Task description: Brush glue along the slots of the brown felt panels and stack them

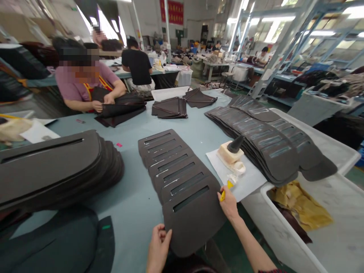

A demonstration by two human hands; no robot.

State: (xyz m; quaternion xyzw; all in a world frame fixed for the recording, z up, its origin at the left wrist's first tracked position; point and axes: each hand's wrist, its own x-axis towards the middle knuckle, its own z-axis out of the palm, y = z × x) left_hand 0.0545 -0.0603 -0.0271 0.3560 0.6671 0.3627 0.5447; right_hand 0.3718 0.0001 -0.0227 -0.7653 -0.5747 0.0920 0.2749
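Several dark slotted pieces (182, 170) lie overlapped in a row on the blue-grey table, with streaks of white beside some slots. My left hand (159, 242) is at the left edge of the nearest piece (196, 223), its fingers bent; whether they pinch the edge is hard to tell. My right hand (228, 201) holds a yellow-handled brush (229, 185) at the right edge of that piece, bristles pointing away from me. Just beyond the brush, a block-shaped container (229, 153) with a black cone (235, 144) stands on a white sheet (254, 182).
A tall stack of slotted pieces (57, 163) is at the left, another stack (256, 132) at the right. White bins (298, 242) flank the table's right side. Across the table, a person (88, 83) handles dark pieces (122, 108). Folded pieces (170, 107) lie at the far edge.
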